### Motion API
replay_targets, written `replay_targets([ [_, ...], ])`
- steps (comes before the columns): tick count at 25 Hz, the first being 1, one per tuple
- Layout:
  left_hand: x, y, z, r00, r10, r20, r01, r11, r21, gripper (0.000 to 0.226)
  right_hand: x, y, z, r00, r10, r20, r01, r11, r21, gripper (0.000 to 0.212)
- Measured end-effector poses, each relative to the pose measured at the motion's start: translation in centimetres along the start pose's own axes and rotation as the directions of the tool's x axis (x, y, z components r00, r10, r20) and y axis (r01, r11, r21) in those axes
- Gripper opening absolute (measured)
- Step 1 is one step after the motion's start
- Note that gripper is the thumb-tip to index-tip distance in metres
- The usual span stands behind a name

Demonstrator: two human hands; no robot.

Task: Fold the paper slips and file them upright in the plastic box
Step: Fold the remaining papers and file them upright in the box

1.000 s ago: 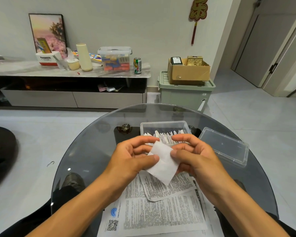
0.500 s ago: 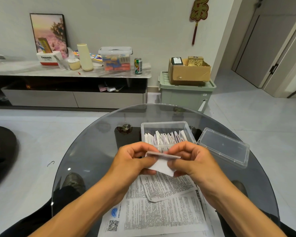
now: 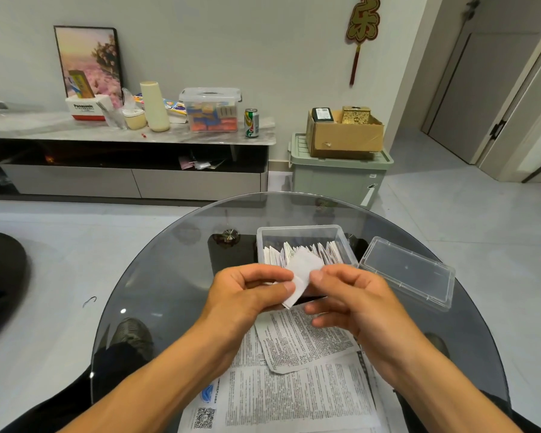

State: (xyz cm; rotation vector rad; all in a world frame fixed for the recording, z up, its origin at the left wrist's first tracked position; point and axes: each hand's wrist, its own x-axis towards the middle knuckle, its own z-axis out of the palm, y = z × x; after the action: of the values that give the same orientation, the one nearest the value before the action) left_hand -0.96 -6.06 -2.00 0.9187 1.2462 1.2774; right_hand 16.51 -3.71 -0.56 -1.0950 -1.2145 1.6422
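A small white paper slip [image 3: 301, 276], folded over, is held above the round glass table [image 3: 156, 295]. My left hand [image 3: 247, 292] pinches its left edge with thumb and forefinger. My right hand [image 3: 353, 295] pinches its right edge the same way. Just behind the slip stands the clear plastic box [image 3: 303, 232], with several folded slips [image 3: 325, 253] standing upright inside. Under my hands lie printed paper sheets [image 3: 294, 392] and one smaller torn piece [image 3: 303, 342].
The box's clear lid [image 3: 409, 273] lies to the right of the box. A metal table fitting [image 3: 230, 235] shows to the box's left. Beyond the table are a low cabinet [image 3: 132, 132] with clutter, a green bin [image 3: 338, 173] bearing a cardboard box, and doors at right.
The slip went from an open flat sheet to folded over, and both hands have lifted it slightly toward the box while pinching the fold.
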Motion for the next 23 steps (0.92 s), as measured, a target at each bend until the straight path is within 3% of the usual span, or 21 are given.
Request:
replay_targets([
  [4, 0.0, 0.7, 1.1, 0.987, 0.127, 0.099, -0.13, 0.991, 0.021, 0.018, 0.3, -0.3, -0.2, 0.989, -0.038, -0.141, 0.037, 0.999, -0.01, 0.011],
  [6, 1.3, 1.5, 1.6, 0.956, 0.263, 0.13, -0.28, 0.951, 0.134, 0.017, 1.0, -1.5, -1.5, 0.96, -0.082, -0.266, 0.086, 0.996, 0.005, 0.012],
  [7, 2.5, 2.0, 1.7, 0.922, 0.349, 0.166, -0.382, 0.887, 0.258, 0.018, 1.6, -2.3, -2.4, 0.935, -0.111, -0.337, 0.116, 0.993, -0.007, 0.013],
  [9, 5.3, 3.1, 2.2, 0.828, 0.427, 0.364, -0.56, 0.66, 0.501, 0.024, 2.7, -3.8, -4.4, 0.881, -0.187, -0.434, 0.151, 0.982, -0.116, 0.015],
  [12, 9.1, 3.9, 3.7, 0.741, 0.223, 0.633, -0.664, 0.377, 0.645, 0.041, 4.0, -4.7, -6.5, 0.847, -0.257, -0.466, 0.138, 0.952, -0.274, 0.015],
  [18, 12.9, 3.3, 4.4, 0.646, -0.023, 0.763, -0.761, 0.07, 0.646, 0.061, 5.3, -5.2, -6.6, 0.868, -0.271, -0.415, 0.08, 0.903, -0.423, 0.018],
  [21, 13.0, 3.5, 4.5, 0.616, -0.061, 0.786, -0.788, -0.019, 0.616, 0.061, 5.8, -6.2, -6.0, 0.881, -0.332, -0.339, 0.043, 0.767, -0.64, 0.019],
  [23, 13.1, 3.5, 4.6, 0.604, -0.068, 0.794, -0.797, -0.043, 0.603, 0.055, 6.3, -6.9, -5.3, 0.897, -0.362, -0.254, 0.013, 0.596, -0.803, 0.021],
])
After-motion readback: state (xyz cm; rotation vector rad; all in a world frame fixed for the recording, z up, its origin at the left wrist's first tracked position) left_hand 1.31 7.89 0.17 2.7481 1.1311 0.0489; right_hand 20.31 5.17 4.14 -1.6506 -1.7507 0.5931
